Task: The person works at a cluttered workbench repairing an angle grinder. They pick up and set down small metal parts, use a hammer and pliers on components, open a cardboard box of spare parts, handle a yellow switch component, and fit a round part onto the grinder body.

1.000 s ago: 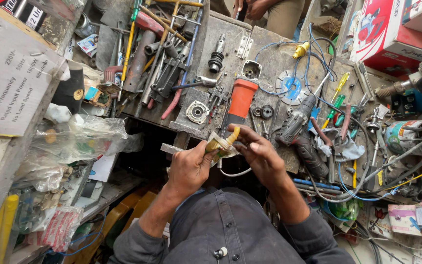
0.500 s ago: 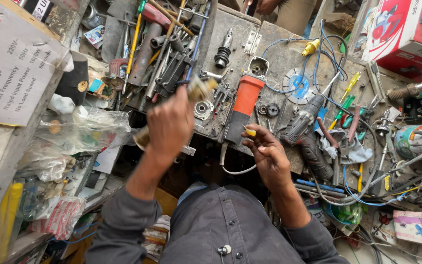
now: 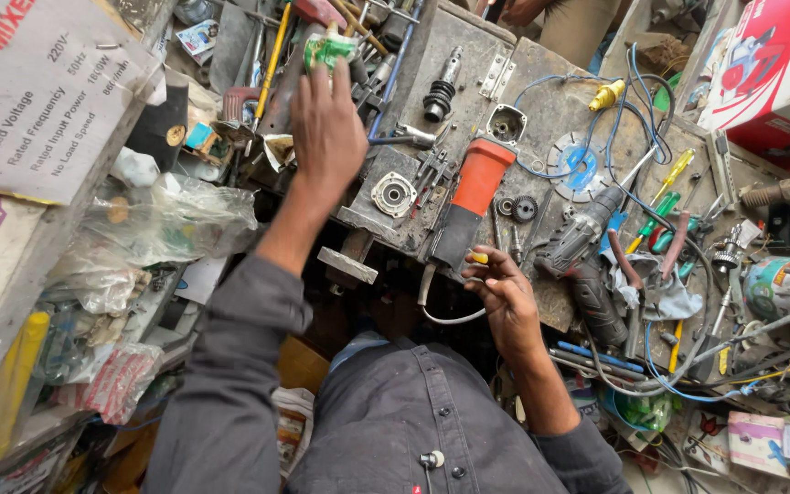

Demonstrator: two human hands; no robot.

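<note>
— Left hand [image 3: 326, 119]?
— Raised over the cluttered grey metal worktop [image 3: 550, 114], closed around a small green-and-white plastic part [image 3: 329, 48].
— Right hand [image 3: 502, 291]?
— Low at worktop's near edge, fingers curled, pinching a small yellow piece [image 3: 479, 258], just beside the orange-bodied angle grinder [image 3: 470, 197].
</note>
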